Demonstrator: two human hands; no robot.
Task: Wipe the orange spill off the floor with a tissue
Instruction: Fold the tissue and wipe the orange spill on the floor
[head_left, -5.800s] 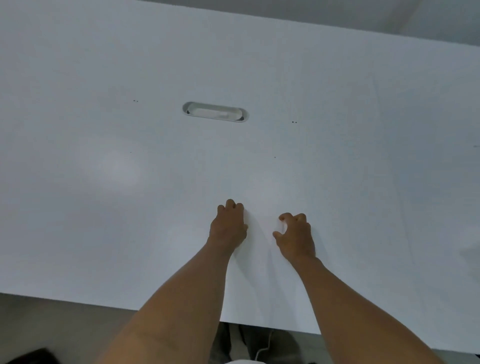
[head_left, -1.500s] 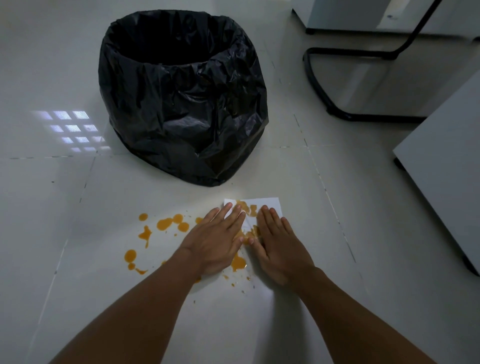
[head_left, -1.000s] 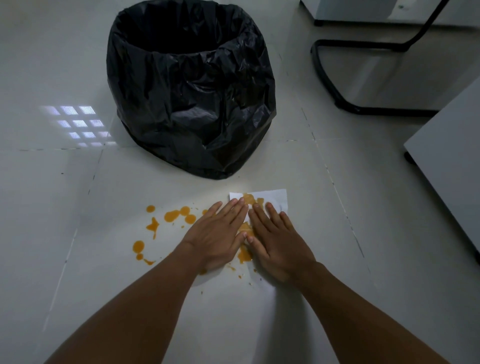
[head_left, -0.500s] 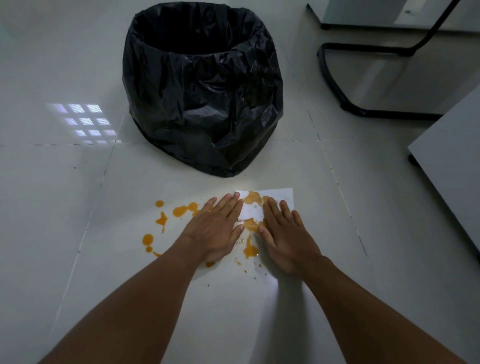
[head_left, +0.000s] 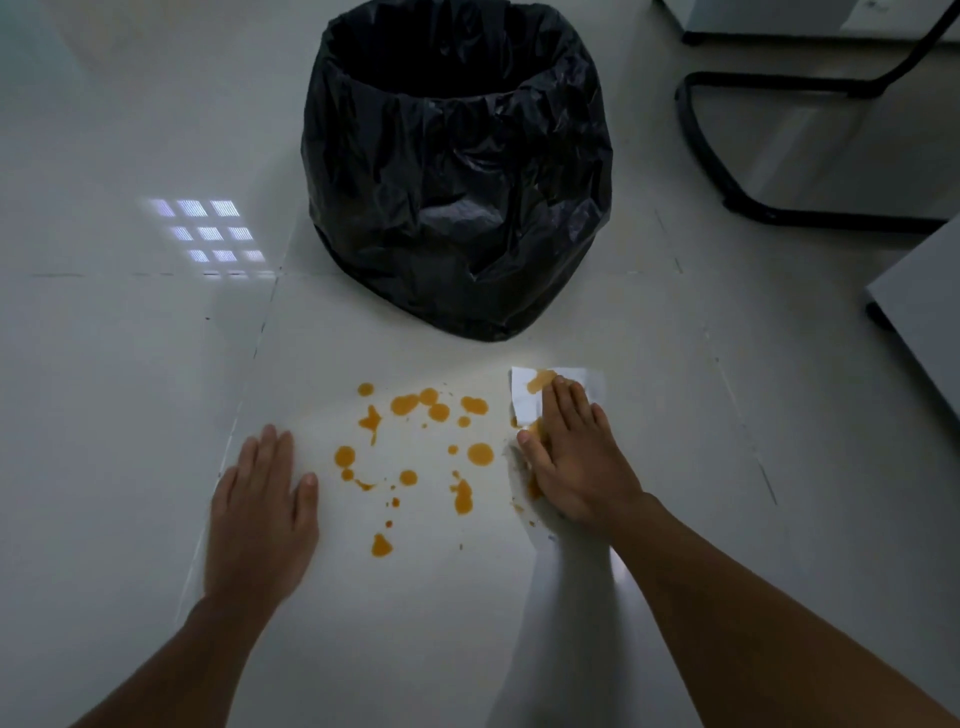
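Note:
Orange spill (head_left: 421, 447) lies as many scattered drops on the pale tiled floor (head_left: 675, 426), in front of a bin. A white tissue (head_left: 527, 402), stained orange, lies flat at the spill's right edge. My right hand (head_left: 576, 457) presses palm down on the tissue, fingers together, covering most of it. My left hand (head_left: 262, 501) rests flat on the bare floor left of the spill, fingers extended, holding nothing.
A bin lined with a black plastic bag (head_left: 457, 166) stands just beyond the spill. A black tubular chair base (head_left: 727, 182) sits at the upper right. A grey cabinet edge (head_left: 919, 301) juts in at the right. Window light reflects on the floor (head_left: 208, 234) at left.
My left hand has lifted off the tissue and moved left across the spill to the bare floor, uncovering the drops. My right hand stays pressed on the tissue.

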